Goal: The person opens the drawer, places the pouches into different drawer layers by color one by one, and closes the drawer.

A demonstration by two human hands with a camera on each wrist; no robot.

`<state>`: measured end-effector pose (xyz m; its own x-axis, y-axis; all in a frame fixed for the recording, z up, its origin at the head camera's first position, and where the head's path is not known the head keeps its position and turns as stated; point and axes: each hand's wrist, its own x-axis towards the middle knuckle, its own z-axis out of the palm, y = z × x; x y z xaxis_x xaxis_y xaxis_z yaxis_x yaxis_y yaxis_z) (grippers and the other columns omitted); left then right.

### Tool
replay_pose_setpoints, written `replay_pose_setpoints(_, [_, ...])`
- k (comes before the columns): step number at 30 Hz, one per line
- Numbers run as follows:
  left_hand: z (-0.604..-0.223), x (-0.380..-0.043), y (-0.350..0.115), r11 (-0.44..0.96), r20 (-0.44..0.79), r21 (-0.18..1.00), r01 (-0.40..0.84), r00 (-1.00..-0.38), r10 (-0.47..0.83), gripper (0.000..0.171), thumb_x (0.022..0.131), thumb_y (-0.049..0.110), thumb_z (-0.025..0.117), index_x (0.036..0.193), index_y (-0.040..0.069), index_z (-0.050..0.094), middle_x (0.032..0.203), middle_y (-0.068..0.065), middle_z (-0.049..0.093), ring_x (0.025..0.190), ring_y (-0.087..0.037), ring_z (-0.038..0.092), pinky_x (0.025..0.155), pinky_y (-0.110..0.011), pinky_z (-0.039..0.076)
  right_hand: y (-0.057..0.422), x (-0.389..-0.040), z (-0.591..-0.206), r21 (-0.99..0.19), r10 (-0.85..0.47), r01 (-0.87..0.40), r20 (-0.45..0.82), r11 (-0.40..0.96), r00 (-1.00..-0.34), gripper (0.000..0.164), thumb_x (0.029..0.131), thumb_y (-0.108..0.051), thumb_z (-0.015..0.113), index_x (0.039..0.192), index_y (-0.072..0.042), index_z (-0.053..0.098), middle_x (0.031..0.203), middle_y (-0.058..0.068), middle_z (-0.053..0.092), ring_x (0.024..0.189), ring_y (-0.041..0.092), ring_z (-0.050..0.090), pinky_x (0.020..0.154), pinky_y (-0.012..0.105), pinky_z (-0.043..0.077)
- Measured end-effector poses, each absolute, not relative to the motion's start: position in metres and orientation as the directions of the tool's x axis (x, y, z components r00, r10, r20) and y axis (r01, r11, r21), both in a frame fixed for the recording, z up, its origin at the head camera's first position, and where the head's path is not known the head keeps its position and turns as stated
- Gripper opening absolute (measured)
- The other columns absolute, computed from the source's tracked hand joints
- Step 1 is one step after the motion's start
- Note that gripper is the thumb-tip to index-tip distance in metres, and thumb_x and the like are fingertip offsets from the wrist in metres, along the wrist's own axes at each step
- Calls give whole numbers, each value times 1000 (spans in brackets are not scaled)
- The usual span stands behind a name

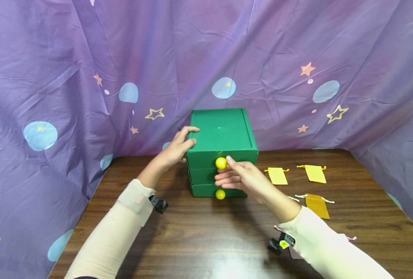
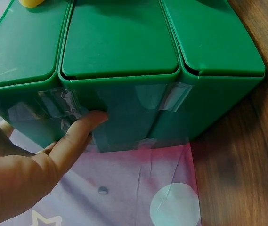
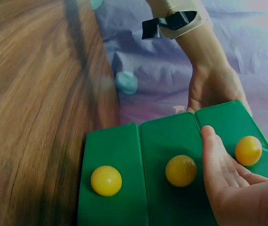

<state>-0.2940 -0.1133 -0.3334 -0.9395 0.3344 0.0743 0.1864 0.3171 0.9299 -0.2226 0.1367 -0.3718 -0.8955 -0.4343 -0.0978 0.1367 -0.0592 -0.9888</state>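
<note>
A green three-drawer box (image 1: 220,131) stands on the table, its drawer fronts facing me. Each front has a round yellow knob; the top knob (image 1: 221,163) and bottom knob (image 1: 220,194) show in the head view, while my fingers mostly cover the middle knob (image 3: 181,171) there. My left hand (image 1: 173,153) rests against the box's left side, fingertips at the top edge and its thumb (image 2: 89,125) pressed flat on the side wall. With fingers extended, my right hand (image 1: 246,178) is at the top knob, thumb tip right beside it and fingers below. All drawers look closed.
Right of the box lie two small yellow drawstring pouches (image 1: 277,176) and a mustard-coloured pouch (image 1: 317,206). Another pouch is mostly hidden under my right forearm. Clear tape (image 2: 176,96) runs along the box's side. A purple patterned curtain (image 1: 192,58) hangs behind the wooden table (image 1: 178,240).
</note>
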Motion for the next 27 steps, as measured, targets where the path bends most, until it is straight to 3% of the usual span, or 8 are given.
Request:
replay_pose_setpoints(5, [-335, -294, -114, 311, 68, 934, 178, -940, 335, 50, 102, 19, 50, 152, 19, 41, 151, -25, 21, 96, -34, 59, 65, -45, 63, 134, -222, -371, -971, -440, 206, -134, -121, -888, 69, 110, -44, 45, 131, 21, 52, 111, 28, 72, 92, 25, 76, 88, 39, 62])
replay_pose_setpoints(9, [-335, -294, -115, 302, 60, 938, 168, -940, 337, 50, 103, 20, 50, 152, 20, 41, 152, -23, 20, 98, -35, 59, 68, -48, 63, 132, -221, -369, -936, -444, 286, -172, -205, -880, 58, 109, -39, 50, 130, 15, 54, 100, 15, 76, 88, 26, 77, 83, 37, 63])
replay_pose_setpoints(16, [-335, -295, -116, 308, 58, 936, 170, -938, 343, 50, 103, 21, 49, 152, 20, 40, 153, -23, 19, 104, -37, 55, 70, -50, 63, 127, -218, -365, -851, -415, 398, -243, -344, -877, 37, 108, -32, 54, 119, 2, 59, 100, 17, 75, 92, 28, 76, 87, 36, 62])
replay_pose_setpoints(27, [-335, -298, -116, 325, 46, 931, 167, -936, 349, 50, 104, 22, 49, 152, 21, 40, 154, -22, 19, 103, -36, 55, 73, -51, 63, 124, -213, -367, -816, -393, 401, -235, -417, -889, 32, 107, -30, 56, 107, 0, 66, 95, 15, 75, 90, 25, 76, 89, 33, 61])
